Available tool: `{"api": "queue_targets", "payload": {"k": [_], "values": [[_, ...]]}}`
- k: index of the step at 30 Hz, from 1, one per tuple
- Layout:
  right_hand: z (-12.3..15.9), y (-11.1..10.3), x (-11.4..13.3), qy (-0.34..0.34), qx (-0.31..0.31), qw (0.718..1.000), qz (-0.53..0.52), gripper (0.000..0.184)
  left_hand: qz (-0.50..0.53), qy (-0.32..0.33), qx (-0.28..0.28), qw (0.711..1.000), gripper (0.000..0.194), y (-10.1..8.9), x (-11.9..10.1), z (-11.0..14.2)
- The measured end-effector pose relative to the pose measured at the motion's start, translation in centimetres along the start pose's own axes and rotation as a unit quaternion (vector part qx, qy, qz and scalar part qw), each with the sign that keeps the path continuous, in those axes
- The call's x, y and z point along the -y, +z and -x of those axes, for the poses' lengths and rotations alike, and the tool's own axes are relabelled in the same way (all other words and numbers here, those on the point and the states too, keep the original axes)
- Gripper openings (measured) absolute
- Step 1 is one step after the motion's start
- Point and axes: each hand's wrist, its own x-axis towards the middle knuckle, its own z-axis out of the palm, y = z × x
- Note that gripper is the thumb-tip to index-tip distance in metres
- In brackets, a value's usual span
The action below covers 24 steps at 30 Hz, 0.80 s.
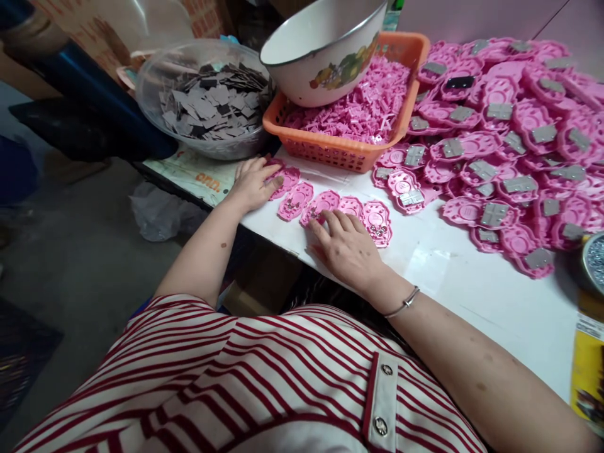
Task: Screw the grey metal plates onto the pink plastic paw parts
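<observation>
A row of several pink molded plastic shells (296, 201) lies along the table's near edge, with small metal bits in some of them. My left hand (252, 184) rests at the row's left end, its thumb and fingers apart over a pink shell (287, 182) partly covered by them. Over the middle of the row, my right hand (352, 255) is palm down, fingers spread and bent, the tips touching or just above a shell (325, 202). Its thumb is partly hidden. At the right end, one shell (377, 221) holds small metal pieces.
Behind the row stands an orange basket (325, 151) of small pink parts, with an enamel bowl (306, 78) tilted on it. A clear bowl (212, 148) holds grey square pieces. On the right are heaped pink shells with grey plates (484, 170) and a round metal container (595, 261).
</observation>
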Motion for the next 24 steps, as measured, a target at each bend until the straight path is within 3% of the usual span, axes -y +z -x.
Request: {"api": "queue_targets", "payload": {"k": [6, 10, 12, 15, 18, 21, 24], "values": [[-1.2, 0.3, -0.9, -0.006, 0.009, 1.000, -0.026, 0.049, -0.004, -0.035, -0.016, 0.999, 0.076, 0.2, -1.7, 1.6], [-0.3, -0.3, -1.7, 0.006, -0.007, 0.999, -0.031, 0.052, -0.009, -0.080, -0.033, 0.996, 0.083, -0.1, -3.0, 2.8], [1.5, -0.9, -2.5, 0.038, -0.023, 0.999, -0.028, 0.055, -0.016, -0.090, -0.052, 0.994, 0.085, -0.3, -3.7, 3.3], [5.1, -1.6, -3.7, 0.148, -0.051, 0.987, -0.020, 0.069, -0.016, -0.065, -0.047, 0.997, 0.088, -0.4, -4.7, 3.8], [7.9, -1.5, -4.3, 0.211, -0.006, 0.977, -0.021, 0.081, -0.013, -0.091, -0.013, 0.996, 0.089, -0.3, -4.9, 3.6], [8.5, -0.9, -3.9, 0.229, 0.035, 0.972, -0.031, 0.074, -0.008, -0.150, -0.010, 0.989, 0.080, -0.2, -4.6, 2.9], [7.7, -0.4, -3.1, 0.232, 0.033, 0.971, -0.035, 0.067, 0.006, -0.177, -0.010, 0.984, 0.071, -0.1, -4.3, 2.6]]}}
